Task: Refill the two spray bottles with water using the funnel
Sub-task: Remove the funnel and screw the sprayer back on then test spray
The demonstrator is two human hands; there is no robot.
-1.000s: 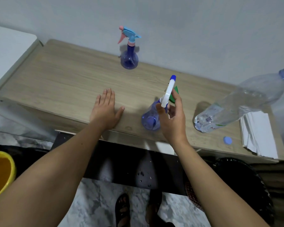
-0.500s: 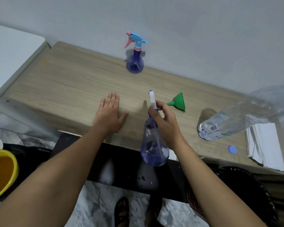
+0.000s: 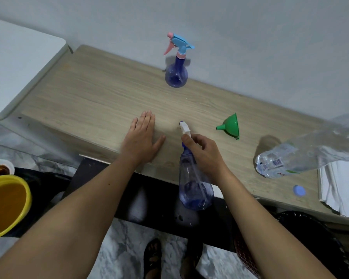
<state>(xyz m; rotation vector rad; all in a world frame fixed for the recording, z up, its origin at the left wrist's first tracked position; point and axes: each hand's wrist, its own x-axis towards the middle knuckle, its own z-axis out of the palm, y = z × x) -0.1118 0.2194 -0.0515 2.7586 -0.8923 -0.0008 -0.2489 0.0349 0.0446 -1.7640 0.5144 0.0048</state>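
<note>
Gripping the near spray bottle point(image 3: 195, 184) by its neck, the right hand point(image 3: 205, 156) hangs it upright off the table point(image 3: 93, 97) edge. Left hand point(image 3: 142, 137) lies flat, fingers released; the green funnel point(image 3: 230, 125) lies just beyond, to the right.

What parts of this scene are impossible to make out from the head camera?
- Large clear plastic water bottle: neck blurred, cut off by the right edge.
- White-nozzled blue spray bottle: trigger hidden by the right hand.
- White folded paper stack: cropped at the right edge.

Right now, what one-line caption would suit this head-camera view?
Right hand lifts a blue spray bottle off the wooden table; left hand rests flat, green funnel waits.
</note>
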